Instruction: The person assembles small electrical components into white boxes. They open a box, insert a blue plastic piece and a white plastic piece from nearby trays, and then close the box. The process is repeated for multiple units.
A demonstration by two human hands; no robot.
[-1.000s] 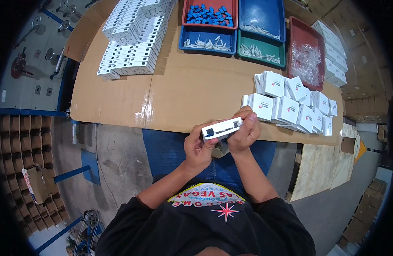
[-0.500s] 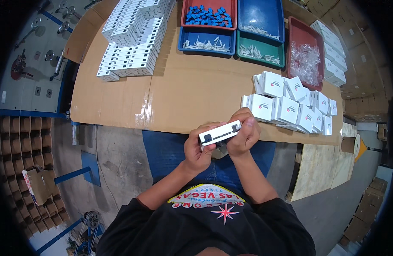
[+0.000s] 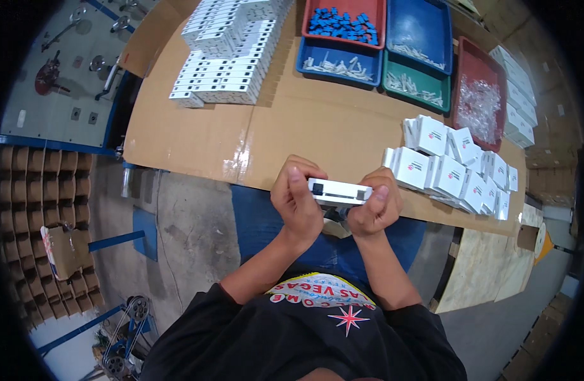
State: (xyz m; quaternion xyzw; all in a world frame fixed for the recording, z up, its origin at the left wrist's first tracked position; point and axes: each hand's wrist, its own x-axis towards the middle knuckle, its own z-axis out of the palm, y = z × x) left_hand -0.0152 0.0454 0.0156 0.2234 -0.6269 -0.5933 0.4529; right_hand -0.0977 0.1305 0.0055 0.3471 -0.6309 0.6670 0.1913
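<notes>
A flat white box is held up between my two hands, just off the table's near edge. Its narrow side faces me, showing a long dark slot and a dark square at either end. My left hand pinches the left end between thumb and fingers. At the other end, my right hand grips with the thumb on top and the fingers curled. Several similar white boxes lie in a loose pile on the table to the right. Stacked rows of white boxes with dark squares stand at the far left.
Along the far side of the cardboard-covered table are a red tray of blue parts, a blue tray and a green tray with white pieces, and a red tray of clear pieces. Wooden boards lie at lower right.
The white box has turned from a slant to nearly level. My right hand has shifted lower on its end; the left still holds on. The whole view has swung slightly.
</notes>
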